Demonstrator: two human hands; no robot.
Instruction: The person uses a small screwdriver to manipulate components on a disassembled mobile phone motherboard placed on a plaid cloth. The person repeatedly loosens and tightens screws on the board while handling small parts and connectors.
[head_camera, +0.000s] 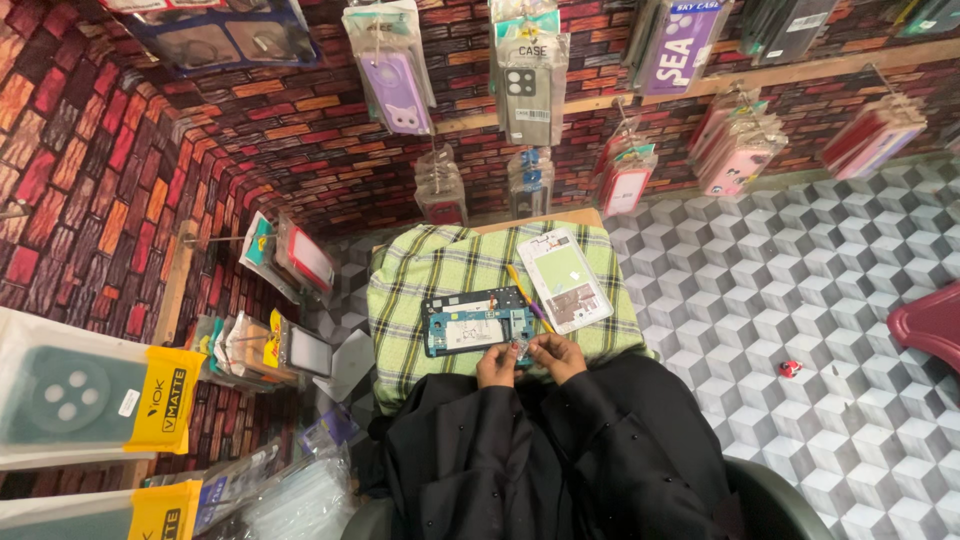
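Green-and-cream plaid with dark lines on the cloth (430, 275) over the small table. On it, a teal-blue opened device (475, 320) with a white patch in its middle and black edging; to its right, a white back panel (565, 278) with a pale green area, and a yellow-and-purple tool (527, 295) between them. Black sleeves (560, 440) near. Floor (800, 300): grey, white and charcoal cube pattern, with a tiny red bit (790, 368) on it. Wall (130, 150): red, orange and dark brick print.
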